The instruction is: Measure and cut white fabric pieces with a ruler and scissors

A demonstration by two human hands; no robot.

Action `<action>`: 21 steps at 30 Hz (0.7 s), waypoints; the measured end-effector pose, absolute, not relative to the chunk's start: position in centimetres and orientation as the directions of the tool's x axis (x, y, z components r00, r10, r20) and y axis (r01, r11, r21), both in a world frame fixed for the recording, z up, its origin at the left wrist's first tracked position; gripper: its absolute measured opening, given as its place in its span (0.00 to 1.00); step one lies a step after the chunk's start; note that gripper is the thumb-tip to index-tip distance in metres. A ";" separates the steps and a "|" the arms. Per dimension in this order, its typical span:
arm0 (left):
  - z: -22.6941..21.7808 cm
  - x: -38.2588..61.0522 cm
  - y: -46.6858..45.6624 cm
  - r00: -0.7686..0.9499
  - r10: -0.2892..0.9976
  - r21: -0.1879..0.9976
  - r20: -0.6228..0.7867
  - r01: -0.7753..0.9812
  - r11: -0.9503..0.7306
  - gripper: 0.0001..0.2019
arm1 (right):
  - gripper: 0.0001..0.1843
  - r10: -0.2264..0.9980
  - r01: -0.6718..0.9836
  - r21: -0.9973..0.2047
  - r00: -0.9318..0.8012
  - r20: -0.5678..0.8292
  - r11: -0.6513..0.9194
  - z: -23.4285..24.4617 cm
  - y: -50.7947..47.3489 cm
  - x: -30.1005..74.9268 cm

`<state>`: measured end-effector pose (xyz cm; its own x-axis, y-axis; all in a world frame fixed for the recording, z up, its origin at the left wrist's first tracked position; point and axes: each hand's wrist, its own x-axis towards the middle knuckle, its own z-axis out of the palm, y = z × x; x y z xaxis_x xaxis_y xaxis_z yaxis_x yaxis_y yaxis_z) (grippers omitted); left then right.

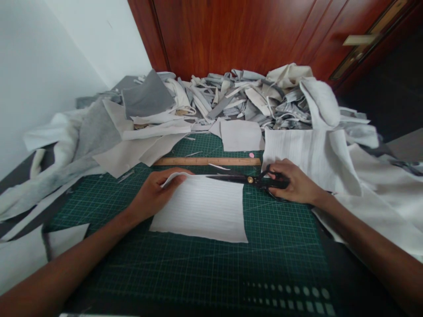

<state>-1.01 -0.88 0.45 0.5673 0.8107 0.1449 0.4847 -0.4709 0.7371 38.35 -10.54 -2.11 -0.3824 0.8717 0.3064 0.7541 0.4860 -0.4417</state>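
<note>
Rectangular white ribbed cloth [205,211]: middle of green gridded cutting mat [205,273], off the mat's near edge. Left hand [161,189]: pinching cloth's far left corner. Right hand [289,181]: gripping black metal scissors [250,179], blades along cloth's far edge. Advisable: edge taut, blades parallel.

Your one view comes from the camera on your head, looking forward and down across the worktop [343,268] from its near side. It is close enough that your left forearm [76,259] and right forearm [373,244] run in from the lower corners. The cutting mat [198,273] spreads through the middle and foreground; the door [231,35] and white wall [82,35] back the top.
</note>
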 end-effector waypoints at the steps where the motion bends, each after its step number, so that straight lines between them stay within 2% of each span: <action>1: 0.5 -1.1 -0.9 0.564 0.813 0.733 0.149 0.488 -0.473 0.21 | 0.15 0.873 0.760 -0.435 -0.381 0.304 0.483 -2.1 -10.5 38.4; 10: 0.3 -1.1 -1.1 0.588 0.798 0.726 0.132 0.490 -0.482 0.22 | 0.14 0.889 0.809 -0.379 -0.365 0.277 0.450 -1.9 -10.6 38.2; 21: 0.2 -1.0 -1.3 0.553 0.828 0.734 0.094 0.523 -0.433 0.21 | 0.17 0.881 0.797 -0.378 -0.403 0.249 0.471 -1.6 -10.5 38.1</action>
